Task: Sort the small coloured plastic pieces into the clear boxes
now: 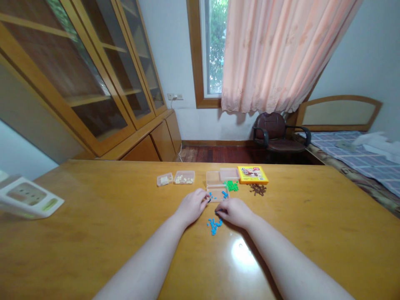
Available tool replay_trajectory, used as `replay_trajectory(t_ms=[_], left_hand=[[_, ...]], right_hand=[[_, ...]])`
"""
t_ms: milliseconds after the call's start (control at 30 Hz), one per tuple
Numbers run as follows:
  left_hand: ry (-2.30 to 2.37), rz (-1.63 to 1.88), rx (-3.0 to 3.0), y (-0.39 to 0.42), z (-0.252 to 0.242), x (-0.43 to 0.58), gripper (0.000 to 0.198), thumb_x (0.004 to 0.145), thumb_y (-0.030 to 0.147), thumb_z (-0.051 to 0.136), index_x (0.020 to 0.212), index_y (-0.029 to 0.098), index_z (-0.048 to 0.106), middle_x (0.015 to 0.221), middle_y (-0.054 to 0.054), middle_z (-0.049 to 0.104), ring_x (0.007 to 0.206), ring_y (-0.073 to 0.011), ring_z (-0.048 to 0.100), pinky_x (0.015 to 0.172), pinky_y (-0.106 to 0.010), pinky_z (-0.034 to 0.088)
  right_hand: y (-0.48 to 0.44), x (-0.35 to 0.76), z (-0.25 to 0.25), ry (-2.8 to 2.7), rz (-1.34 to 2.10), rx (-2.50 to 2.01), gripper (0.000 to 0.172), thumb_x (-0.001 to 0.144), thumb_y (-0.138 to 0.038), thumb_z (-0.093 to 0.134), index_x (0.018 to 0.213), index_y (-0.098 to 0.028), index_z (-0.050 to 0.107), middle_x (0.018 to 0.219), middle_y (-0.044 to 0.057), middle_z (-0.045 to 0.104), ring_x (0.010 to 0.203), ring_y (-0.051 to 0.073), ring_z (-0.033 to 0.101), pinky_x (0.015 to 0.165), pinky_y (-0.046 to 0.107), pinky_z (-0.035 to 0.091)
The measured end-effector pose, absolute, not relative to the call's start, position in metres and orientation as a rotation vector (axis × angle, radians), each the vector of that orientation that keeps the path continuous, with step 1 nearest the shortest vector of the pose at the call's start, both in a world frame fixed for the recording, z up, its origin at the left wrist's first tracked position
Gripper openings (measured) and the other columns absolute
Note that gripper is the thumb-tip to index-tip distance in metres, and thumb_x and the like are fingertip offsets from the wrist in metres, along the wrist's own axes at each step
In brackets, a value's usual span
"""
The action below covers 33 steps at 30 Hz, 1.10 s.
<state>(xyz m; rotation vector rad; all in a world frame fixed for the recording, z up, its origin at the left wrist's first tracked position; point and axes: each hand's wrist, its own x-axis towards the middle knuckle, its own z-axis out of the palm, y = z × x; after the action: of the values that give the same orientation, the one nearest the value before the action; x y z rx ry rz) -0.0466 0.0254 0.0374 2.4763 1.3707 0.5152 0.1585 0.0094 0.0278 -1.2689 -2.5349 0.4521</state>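
A small clear plastic box (218, 199) stands on the table with its lid (214, 178) folded back and a few blue bricks (225, 194) inside. At its front left corner, my left hand (194, 206) has its fingers closed on the box's edge. My right hand (236, 211) is just in front of the box, fingertips pinched together on what looks like a small blue brick, mostly hidden. Nearer to me, between my forearms, lies a loose pile of small blue bricks (213, 226).
Beyond the box lie green bricks (231, 186), brown bricks (258, 190), another clear container (229, 173) and a yellow packaging box (253, 174). To the left are a container of cream pieces (184, 177) and a smaller one (164, 179). A white power strip (31, 198) sits far left.
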Motion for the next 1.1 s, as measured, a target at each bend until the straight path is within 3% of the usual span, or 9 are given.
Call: replay_trajectory(t_ms=[367, 633, 833, 1100], left_hand=[[1.265, 0.321, 2.552, 0.018, 0.043, -0.046, 0.014, 0.086, 0.023, 0.048, 0.093, 0.022, 0.06, 0.094, -0.003, 0.061, 0.084, -0.0162, 0.058, 0.075, -0.026, 0.043], [1.141, 0.144, 2.567, 0.008, 0.058, -0.045, 0.014, 0.083, 0.032, 0.053, 0.088, 0.022, 0.061, 0.088, -0.001, 0.065, 0.081, -0.0162, 0.059, 0.07, -0.024, 0.042], [1.235, -0.013, 2.467, 0.001, 0.061, -0.046, 0.043, 0.062, 0.047, 0.072, 0.095, 0.022, 0.059, 0.088, -0.002, 0.066, 0.076, -0.0202, 0.061, 0.062, -0.025, 0.04], [1.296, -0.027, 2.427, 0.012, 0.052, -0.046, 0.022, 0.077, 0.038, 0.062, 0.094, 0.023, 0.06, 0.089, -0.002, 0.067, 0.078, -0.0189, 0.061, 0.065, -0.024, 0.04]], right_hand=[[0.008, 0.16, 0.029, -2.457, 0.46, -1.259, 0.019, 0.081, -0.025, 0.054, 0.083, -0.023, 0.072, 0.079, 0.003, 0.073, 0.072, 0.015, 0.065, 0.066, 0.023, 0.043], [0.017, 0.168, 0.021, -1.861, 0.333, -1.563, 0.027, 0.085, -0.035, 0.05, 0.094, -0.021, 0.07, 0.073, 0.004, 0.07, 0.065, 0.016, 0.062, 0.061, 0.024, 0.043], [0.015, 0.17, 0.026, -2.168, 0.451, -1.43, 0.021, 0.084, -0.03, 0.051, 0.087, -0.023, 0.07, 0.08, 0.003, 0.071, 0.072, 0.015, 0.062, 0.066, 0.024, 0.042], [0.016, 0.179, 0.03, -2.432, 0.551, -1.359, 0.022, 0.081, -0.035, 0.055, 0.094, -0.026, 0.072, 0.086, 0.002, 0.073, 0.076, 0.017, 0.065, 0.066, 0.024, 0.044]])
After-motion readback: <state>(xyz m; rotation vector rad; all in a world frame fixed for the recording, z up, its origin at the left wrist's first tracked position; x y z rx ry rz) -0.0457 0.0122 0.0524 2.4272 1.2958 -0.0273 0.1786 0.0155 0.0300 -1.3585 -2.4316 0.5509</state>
